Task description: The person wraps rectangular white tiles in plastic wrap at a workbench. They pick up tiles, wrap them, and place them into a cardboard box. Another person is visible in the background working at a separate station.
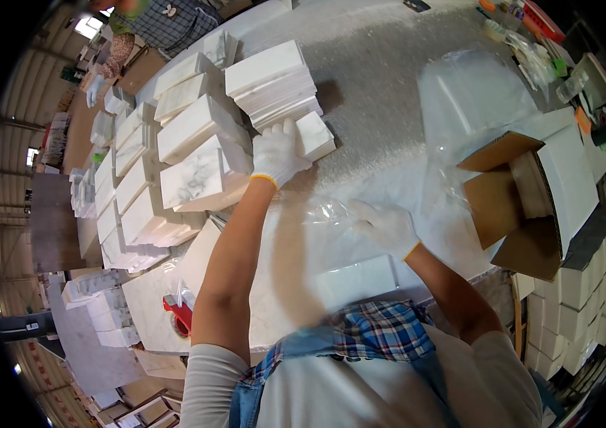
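In a white knit glove, my left hand (279, 151) has its fingers closed over the near end of a white marble tile (315, 137), which lies low in front of a tall stack of similar tiles (271, 78). My right hand (386, 225), gloved too, pinches the edge of a clear plastic bag (328, 211) above the table. Its fingertips are partly lost in the film's shine. Close to my apron lies a white tile piece (356, 280) that looks wrapped in clear film. Rows of grey-veined tile stacks (203, 175) stand just left of my left hand.
An open cardboard box (517, 207) lies on its side at the right, beside a pile of clear plastic bags (478, 93). A red tape dispenser (178, 316) sits near my left elbow. White boxes (570, 307) are piled at the lower right. Another person's gloved hand (94, 90) shows at the far left.
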Motion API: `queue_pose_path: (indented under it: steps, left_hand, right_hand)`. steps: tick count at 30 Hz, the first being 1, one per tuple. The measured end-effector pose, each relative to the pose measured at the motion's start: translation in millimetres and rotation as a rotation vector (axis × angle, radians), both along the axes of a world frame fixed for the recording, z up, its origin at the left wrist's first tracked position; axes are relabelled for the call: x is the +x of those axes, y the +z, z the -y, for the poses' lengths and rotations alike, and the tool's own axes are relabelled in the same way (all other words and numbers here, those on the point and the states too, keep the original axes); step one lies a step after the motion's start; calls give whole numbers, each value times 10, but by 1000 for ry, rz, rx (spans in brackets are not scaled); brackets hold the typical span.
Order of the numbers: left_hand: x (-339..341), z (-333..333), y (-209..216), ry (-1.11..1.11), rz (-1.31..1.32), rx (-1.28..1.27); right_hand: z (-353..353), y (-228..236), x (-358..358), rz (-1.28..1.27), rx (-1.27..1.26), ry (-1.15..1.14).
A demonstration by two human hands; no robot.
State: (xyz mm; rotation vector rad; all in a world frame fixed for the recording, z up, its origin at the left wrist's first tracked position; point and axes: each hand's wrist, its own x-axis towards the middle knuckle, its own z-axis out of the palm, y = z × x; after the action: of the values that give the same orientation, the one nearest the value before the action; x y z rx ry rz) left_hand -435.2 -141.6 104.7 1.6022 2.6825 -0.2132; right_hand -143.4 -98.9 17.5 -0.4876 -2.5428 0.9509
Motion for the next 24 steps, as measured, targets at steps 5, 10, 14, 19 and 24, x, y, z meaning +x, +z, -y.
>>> queue_pose_path:
  steps: [5, 10, 14, 19, 24]
  left_hand:
    - [235, 165, 288, -42, -77, 145]
    - [906, 789, 510, -156, 151, 237]
    - [1681, 1323, 628, -220, 315, 95]
    - [2223, 1566, 343, -225, 427, -28]
    - [2327, 1584, 357, -246, 360, 64]
  right_hand:
    - [-14, -244, -12, -96, -25, 37]
    - [-32, 54, -69, 372, 31, 26]
    - [-13, -87, 37, 53, -38, -19]
    - [4, 22, 23, 128, -96, -8]
    - [17, -15, 23, 59, -62, -33]
